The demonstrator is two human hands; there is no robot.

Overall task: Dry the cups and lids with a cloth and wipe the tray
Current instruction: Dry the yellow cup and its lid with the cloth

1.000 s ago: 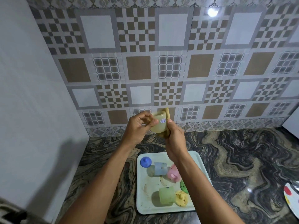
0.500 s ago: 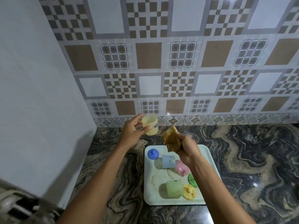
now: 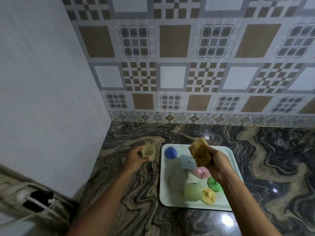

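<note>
Setting-down of the yellow cup (image 3: 148,150) appears in hand: it is gripped by fingers of the left hand (image 3: 136,159) over the counter (image 3: 136,210), at nine o'clock of the tray (image 3: 167,198). The cloth (image 3: 200,154) is clenched in the right hand (image 3: 218,166). Release is called for next.

Your worktop (image 3: 272,159), dark stone with swirling tan veins and glossy light spots, reaching back to the tiled wall (image 3: 172,77), one pale rectangular tray (image 3: 166,193) lying flat on it before you, near the left corner, long side running away from you
</note>
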